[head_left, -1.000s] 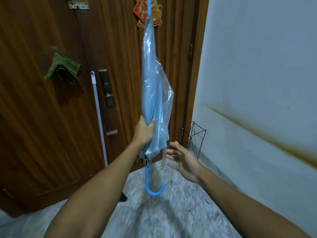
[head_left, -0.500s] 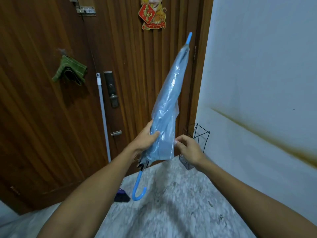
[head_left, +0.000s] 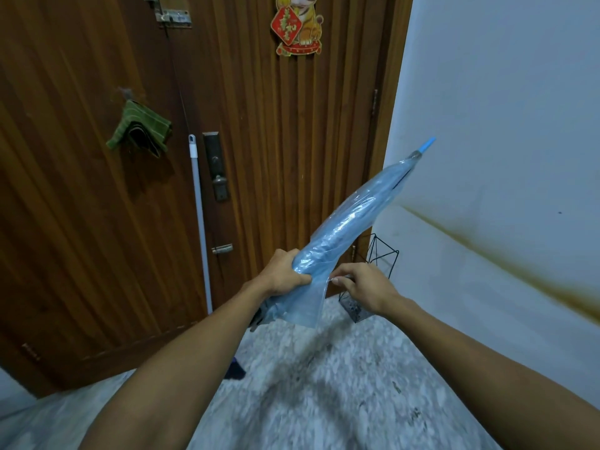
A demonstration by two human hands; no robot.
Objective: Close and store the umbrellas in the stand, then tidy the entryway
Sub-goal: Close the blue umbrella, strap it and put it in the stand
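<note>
Seemingly so that the canopy can be gathered, the blue umbrella (head_left: 344, 232) is held slanted in front of the wooden door (head_left: 276, 141), its capped tip up toward the white wall and its handle end hidden down behind the left forearm. Going from the left of the door: a green cloth (head_left: 138, 129) hangs on its left leaf, then a pale mop handle (head_left: 199, 222) leans up beside the lock plate (head_left: 217, 167), with a red-and-gold tiger decoration (head_left: 297, 26) stuck high above. Below the lock, the left hand (head_left: 284, 274) is wrapped tight round the lower part of the folded canopy, probably to keep the ribs bunched. Just right of it, the right hand (head_left: 363, 287) pinches the loose flap of clear blue plastic, likely to smooth or wrap it before fastening. At the door's right edge, in the corner with the wall, the black wire stand (head_left: 384, 254) waits on the speckled floor, partly hidden behind the right hand. Nothing seems to block its open top, though the umbrella's tip now points away from it, so it would need turning over first.
</note>
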